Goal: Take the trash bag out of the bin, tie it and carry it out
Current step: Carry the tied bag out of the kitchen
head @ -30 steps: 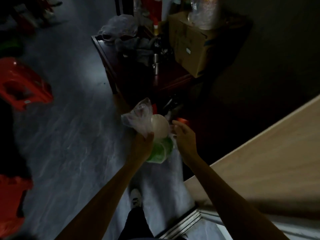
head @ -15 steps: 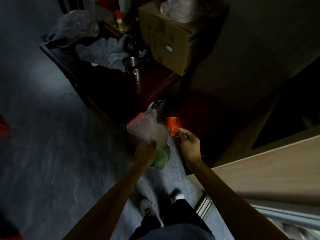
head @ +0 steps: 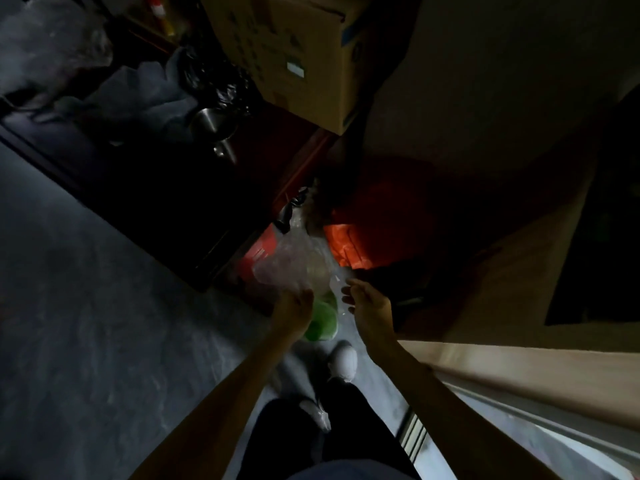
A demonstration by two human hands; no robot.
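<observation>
A small clear plastic trash bag (head: 298, 265) with pale and green contents (head: 322, 320) hangs in front of me. My left hand (head: 294, 306) grips its gathered top from the left. My right hand (head: 367, 299) is just to the bag's right with fingers apart, fingertips at the plastic's edge. Beyond the bag, in a dark corner, an orange-red liner (head: 349, 244) shows in what looks like a bin; its rim is lost in shadow.
A dark low table (head: 145, 174) with a metal cup (head: 211, 123), crumpled bags and a cardboard box (head: 294, 53) stands ahead left. A pale wooden door or panel (head: 519, 368) is at the right. Grey floor (head: 86, 341) spreads left; my white shoes (head: 343, 362) are below.
I have stepped closer to the dark corner, and the view tilted down. The table and box moved up and left in view. My left hand kept hold of the bag; my right stayed beside it.
</observation>
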